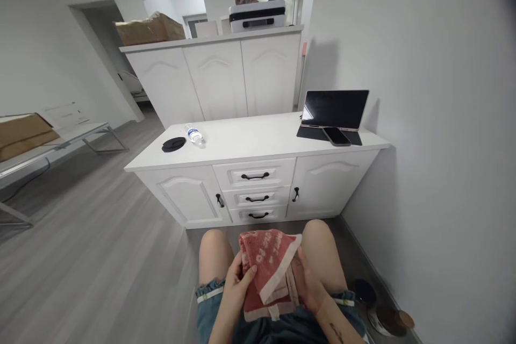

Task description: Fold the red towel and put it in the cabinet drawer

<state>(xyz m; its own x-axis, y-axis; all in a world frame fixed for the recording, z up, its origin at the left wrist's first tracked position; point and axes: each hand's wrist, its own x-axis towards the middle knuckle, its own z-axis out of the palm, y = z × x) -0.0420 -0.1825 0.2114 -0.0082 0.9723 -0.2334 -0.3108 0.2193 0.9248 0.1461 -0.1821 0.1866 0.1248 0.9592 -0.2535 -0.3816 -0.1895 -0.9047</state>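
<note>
A red towel (268,260) with pale edging and pale lettering hangs folded over my lap, between my knees. My left hand (238,279) grips its left side, the thumb lying on top of the cloth. At the right side my right hand (308,285) holds the towel from behind and below, and the cloth hides most of its fingers. One corner of the towel is turned over, showing a paler striped part underneath. A small white tag (274,312) sticks out at the lower edge.
Before my knees stands a white cabinet (250,142) with black handles. On it are a plastic bottle (195,135), a black round object (173,144), a tablet (335,109) and a phone (337,136). Jars (387,320) stand on the floor at right.
</note>
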